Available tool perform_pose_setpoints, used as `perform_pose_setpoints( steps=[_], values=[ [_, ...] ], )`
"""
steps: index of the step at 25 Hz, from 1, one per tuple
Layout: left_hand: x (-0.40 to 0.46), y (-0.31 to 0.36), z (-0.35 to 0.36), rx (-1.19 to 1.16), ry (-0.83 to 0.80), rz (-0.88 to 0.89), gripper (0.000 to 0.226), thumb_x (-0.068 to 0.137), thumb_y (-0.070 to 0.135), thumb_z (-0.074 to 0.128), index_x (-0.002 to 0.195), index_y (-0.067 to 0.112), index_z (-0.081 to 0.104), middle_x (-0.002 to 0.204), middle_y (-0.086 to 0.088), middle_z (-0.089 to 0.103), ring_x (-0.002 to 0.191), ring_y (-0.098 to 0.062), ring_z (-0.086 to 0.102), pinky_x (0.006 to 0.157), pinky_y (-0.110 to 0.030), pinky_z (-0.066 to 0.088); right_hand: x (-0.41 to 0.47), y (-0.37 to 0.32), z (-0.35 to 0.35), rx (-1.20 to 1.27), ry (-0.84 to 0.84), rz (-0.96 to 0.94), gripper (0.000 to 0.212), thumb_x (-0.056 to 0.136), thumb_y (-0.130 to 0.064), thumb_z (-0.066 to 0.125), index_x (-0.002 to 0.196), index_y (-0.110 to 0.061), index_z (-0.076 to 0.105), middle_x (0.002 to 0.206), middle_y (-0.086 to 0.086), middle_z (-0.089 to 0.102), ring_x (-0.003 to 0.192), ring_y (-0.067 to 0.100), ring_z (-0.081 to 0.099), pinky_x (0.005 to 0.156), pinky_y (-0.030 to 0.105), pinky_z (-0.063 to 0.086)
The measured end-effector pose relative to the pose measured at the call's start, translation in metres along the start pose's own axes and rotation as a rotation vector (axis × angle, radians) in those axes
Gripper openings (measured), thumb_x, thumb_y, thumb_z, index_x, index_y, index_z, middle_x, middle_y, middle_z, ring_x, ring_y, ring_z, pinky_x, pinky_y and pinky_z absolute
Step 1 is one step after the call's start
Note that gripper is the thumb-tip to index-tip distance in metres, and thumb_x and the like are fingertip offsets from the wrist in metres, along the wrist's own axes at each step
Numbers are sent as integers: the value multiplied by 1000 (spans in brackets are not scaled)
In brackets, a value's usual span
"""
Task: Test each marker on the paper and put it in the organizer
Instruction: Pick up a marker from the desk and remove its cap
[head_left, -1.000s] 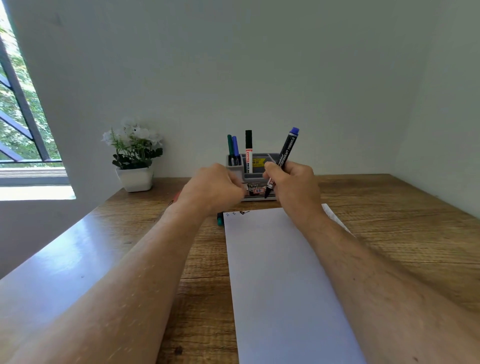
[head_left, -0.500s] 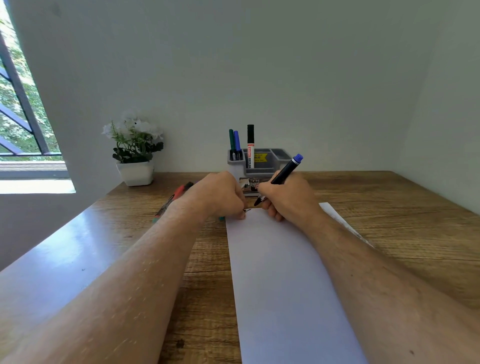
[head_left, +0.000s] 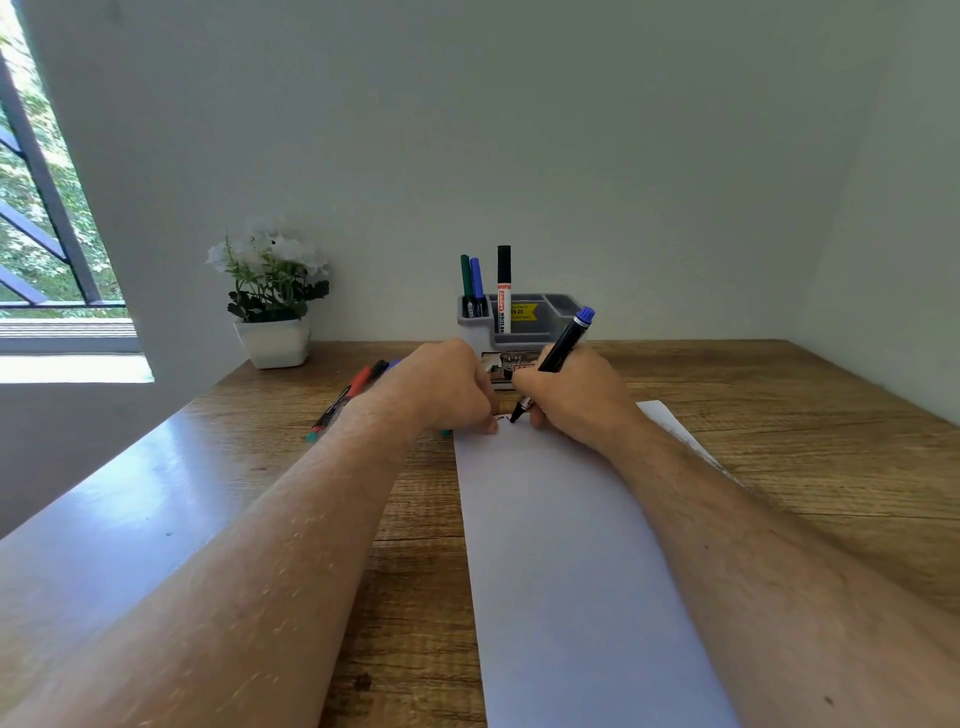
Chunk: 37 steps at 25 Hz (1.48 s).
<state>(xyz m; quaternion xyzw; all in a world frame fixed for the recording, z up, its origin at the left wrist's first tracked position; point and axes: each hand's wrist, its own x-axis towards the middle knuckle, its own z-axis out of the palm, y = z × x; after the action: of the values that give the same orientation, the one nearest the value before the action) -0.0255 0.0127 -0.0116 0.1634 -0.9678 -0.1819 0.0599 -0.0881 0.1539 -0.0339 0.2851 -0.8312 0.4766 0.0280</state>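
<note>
My right hand (head_left: 576, 397) grips a black marker with a blue end (head_left: 563, 343), its tip touching the far end of the white paper (head_left: 561, 545). My left hand (head_left: 441, 387) is fisted at the paper's top left corner; what it holds is hidden. The grey organizer (head_left: 519, 325) stands behind both hands, holding a green marker (head_left: 465, 283), a blue marker (head_left: 476, 283) and a black-capped whiteboard marker (head_left: 503, 288). Several loose markers (head_left: 348, 397) lie left of my left wrist.
A white pot with white flowers (head_left: 272, 312) stands at the back left of the wooden desk (head_left: 805, 441). The wall runs close behind the organizer and along the right. A window opens on the left.
My right hand has come down from in front of the organizer and tilted the marker, bringing its tip onto the paper. The left hand has settled at the paper's corner.
</note>
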Motion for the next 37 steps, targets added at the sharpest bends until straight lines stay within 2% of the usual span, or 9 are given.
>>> perform_pose_setpoints(
  steps=[6,10,15,19,23,29,32,35,37],
  values=[
    [-1,0,0,7,0,3,16,75,27,82,90,32,79,95,12,68,87,-8,55,80,-30,43,-1,1,0,7,0,-13,19,85,-25,62,69,-14,65,62,0,68,49,-5,58,39,7,35],
    [-1,0,0,8,10,-2,14,75,27,81,87,33,79,92,12,68,83,-6,56,77,-29,44,0,1,0,16,16,10,21,83,-26,62,77,-6,67,71,11,70,62,14,61,54,24,45],
    [-1,-1,0,6,11,0,14,74,28,82,86,34,78,96,12,69,88,-8,57,79,-30,44,-2,0,0,14,-13,-29,18,84,-25,62,68,-17,63,60,-1,68,49,-6,58,38,6,35],
    [-1,-1,0,-2,0,3,12,76,26,81,85,34,77,94,12,69,84,-6,56,79,-30,44,0,2,1,16,25,1,18,82,-28,63,71,-13,65,65,2,68,59,8,61,49,20,40],
    [-2,0,1,-5,8,-3,13,77,26,80,87,34,78,88,15,66,79,-4,53,77,-30,43,0,2,2,13,-17,-30,19,79,-28,62,67,-13,64,52,-3,64,49,1,58,41,11,39],
    [-6,3,-1,5,-12,-1,13,79,25,77,91,29,79,99,9,71,96,-12,59,81,-29,46,4,6,-1,34,87,43,22,79,-30,66,63,-15,61,62,1,65,59,13,61,48,22,37],
    [-16,10,-6,-140,91,31,17,89,24,63,97,21,77,106,-3,70,102,-24,62,82,-33,52,5,5,-2,104,114,69,20,78,-29,65,68,-12,64,62,0,64,58,13,59,49,23,40],
    [-30,22,-19,-570,204,39,38,90,2,39,93,17,74,124,-21,61,122,-52,46,105,-56,38,7,1,-4,301,163,70,15,82,-23,63,71,-14,61,58,-1,59,51,10,53,47,24,42],
    [-32,24,-24,-878,275,-22,46,81,-3,33,85,17,73,98,-22,62,108,-49,53,105,-60,36,8,-3,-6,490,167,72,13,85,-17,66,74,-16,59,56,-1,56,45,8,50,40,20,38]
  ],
)
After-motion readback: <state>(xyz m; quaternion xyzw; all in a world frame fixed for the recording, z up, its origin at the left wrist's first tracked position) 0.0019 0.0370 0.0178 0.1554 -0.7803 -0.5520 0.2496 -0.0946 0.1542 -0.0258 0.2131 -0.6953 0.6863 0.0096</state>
